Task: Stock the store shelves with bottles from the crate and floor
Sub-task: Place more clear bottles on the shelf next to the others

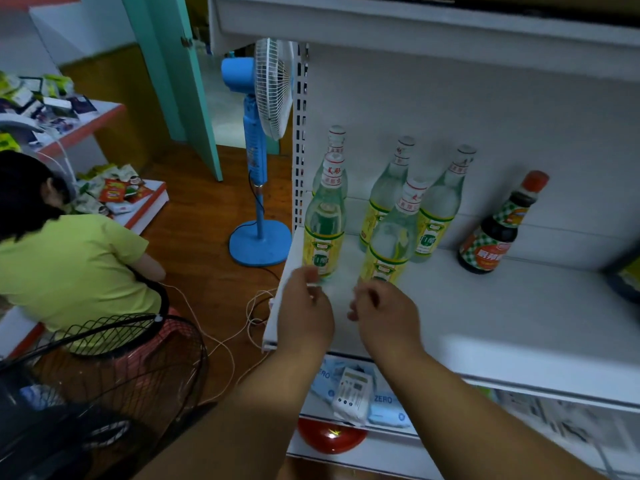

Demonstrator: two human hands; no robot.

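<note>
— While both hands hover, what do the fingers hold?
— Nothing: left hand (304, 308) and right hand (384, 315) hang loosely curled, just before the clear bottles (323, 223) fronting the shelf (485, 323), presumably for shoppers' reach.

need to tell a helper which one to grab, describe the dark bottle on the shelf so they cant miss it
On the white shelf, look right of the five clear bottles. The dark bottle stands alone there, near the back. It alone has dark contents, a red cap and a green-checked label.
</note>
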